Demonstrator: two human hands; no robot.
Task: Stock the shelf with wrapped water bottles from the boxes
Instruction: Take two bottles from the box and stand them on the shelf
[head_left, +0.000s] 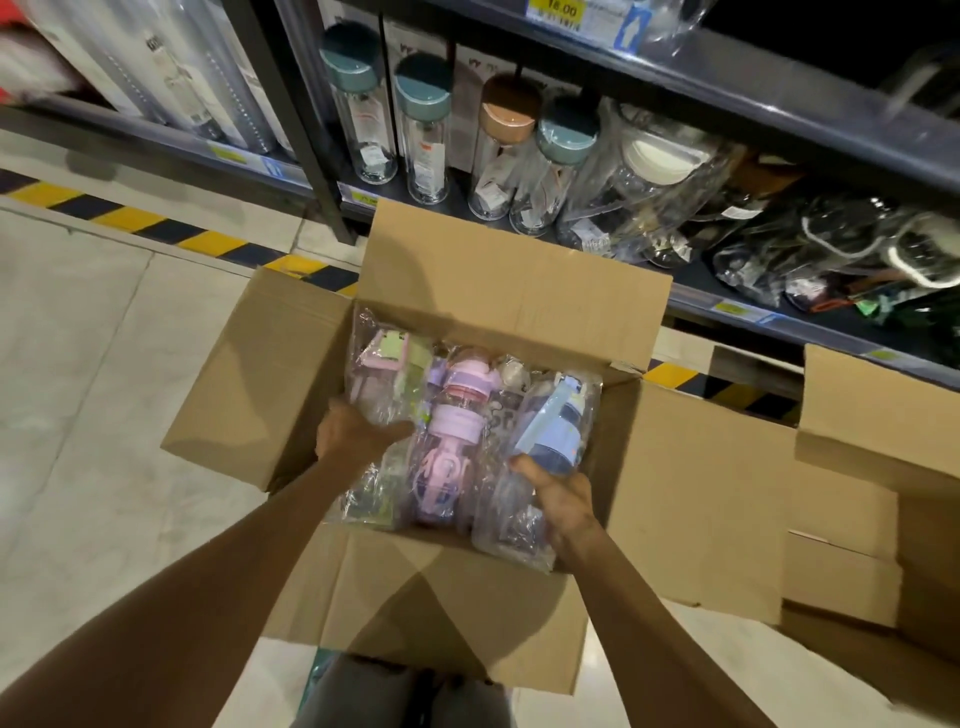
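An open cardboard box (509, 291) sits on the floor in front of me, filled with several plastic-wrapped water bottles. My left hand (353, 428) grips a wrapped bottle with a green and pink lid (384, 364) at the box's left side. My right hand (563, 501) holds the lower end of a wrapped blue bottle (553, 431) on the right. A pink and purple wrapped bottle (447, 441) lies between them. The low dark shelf (727, 291) stands just behind the box.
Clear bottles with teal lids (421, 130) and one with a peach lid (506, 145) stand on the shelf; bagged dark items (810, 249) lie to their right. A second open box (878, 467) sits at right. Yellow-black tape (156, 228) marks the floor.
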